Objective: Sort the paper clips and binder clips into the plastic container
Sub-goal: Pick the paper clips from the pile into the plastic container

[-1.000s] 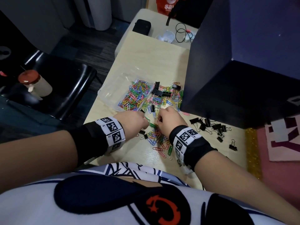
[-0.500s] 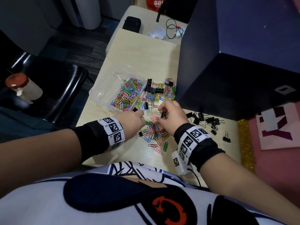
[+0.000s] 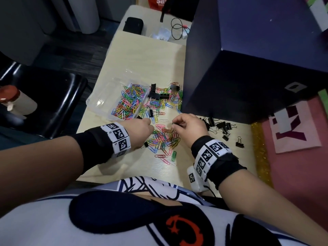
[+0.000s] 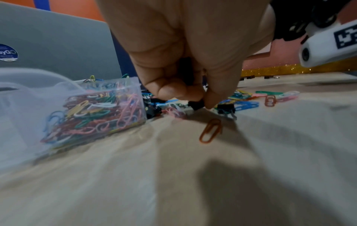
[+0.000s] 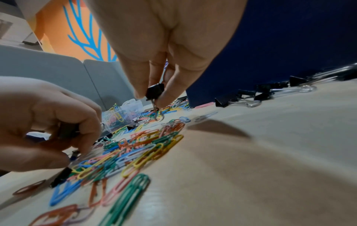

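Observation:
A clear plastic container point(image 3: 99, 102) stands on the left of the table, with coloured paper clips point(image 3: 129, 102) filling its right compartment. Loose paper clips point(image 3: 163, 139) lie in a pile between my hands. My left hand point(image 4: 201, 100) pinches a small black binder clip point(image 4: 196, 105) low at the pile's left edge, close to the container's near corner. Above the pile's far right side, my right hand point(image 5: 152, 97) pinches another black binder clip point(image 5: 154, 91), its wire handles hanging down. More clips of both kinds lie mixed point(image 3: 165, 98) beyond the hands.
A group of black binder clips point(image 3: 220, 126) lies right of my right hand. A tall dark blue box point(image 3: 248, 77) stands at the back right. A black chair point(image 3: 44, 103) with a red-capped bottle point(image 3: 16, 102) is left of the table. A pink mat point(image 3: 292, 139) borders the right.
My right hand has lifted out of the paper clip pile with a black binder clip pinched in it. My left hand has stayed at the pile's left edge.

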`<action>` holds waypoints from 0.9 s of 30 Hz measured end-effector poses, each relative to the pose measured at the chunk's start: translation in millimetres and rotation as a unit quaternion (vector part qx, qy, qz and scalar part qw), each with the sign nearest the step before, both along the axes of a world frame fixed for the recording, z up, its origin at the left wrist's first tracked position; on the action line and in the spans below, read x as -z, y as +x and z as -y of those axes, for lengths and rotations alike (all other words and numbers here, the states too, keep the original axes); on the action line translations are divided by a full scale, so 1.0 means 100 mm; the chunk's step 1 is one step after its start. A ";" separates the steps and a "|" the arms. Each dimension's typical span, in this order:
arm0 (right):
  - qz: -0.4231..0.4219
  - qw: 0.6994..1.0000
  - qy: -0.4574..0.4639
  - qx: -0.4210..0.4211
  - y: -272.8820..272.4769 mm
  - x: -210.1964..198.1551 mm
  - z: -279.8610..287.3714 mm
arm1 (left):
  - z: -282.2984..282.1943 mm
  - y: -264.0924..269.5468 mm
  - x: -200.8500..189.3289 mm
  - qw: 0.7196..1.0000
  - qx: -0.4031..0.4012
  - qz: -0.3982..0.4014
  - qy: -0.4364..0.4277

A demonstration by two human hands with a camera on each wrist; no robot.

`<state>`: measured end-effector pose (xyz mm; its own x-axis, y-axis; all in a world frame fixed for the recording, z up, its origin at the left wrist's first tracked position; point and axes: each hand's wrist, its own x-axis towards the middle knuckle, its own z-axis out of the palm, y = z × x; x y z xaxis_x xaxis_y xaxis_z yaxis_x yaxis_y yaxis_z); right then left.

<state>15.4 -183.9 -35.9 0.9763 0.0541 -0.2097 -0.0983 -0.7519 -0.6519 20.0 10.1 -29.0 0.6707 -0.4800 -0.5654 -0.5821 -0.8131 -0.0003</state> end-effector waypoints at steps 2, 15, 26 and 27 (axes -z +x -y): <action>0.006 1.000 -0.005 0.016 -0.02 0.01 0.06 | 0.03 0.02 -0.03 1.000 -0.002 -0.003 -0.025; 0.007 0.970 -0.076 0.233 -0.19 -0.02 0.67 | 0.99 0.25 -0.25 0.949 -0.031 0.022 -0.313; 0.009 0.979 -0.192 0.068 -0.33 -0.03 0.54 | 0.66 0.24 -0.11 0.983 -0.050 -0.006 -0.177; -0.009 0.977 -0.211 0.039 -0.32 -0.01 0.51 | 0.60 0.23 -0.11 0.989 -0.028 0.003 -0.148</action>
<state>-16.9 -235.0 -34.6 0.9698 -0.1148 -0.2151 -0.1743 -0.9433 -0.2824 42.8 -49.7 -18.5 0.7040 -0.5850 -0.4027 -0.5362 -0.8096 0.2389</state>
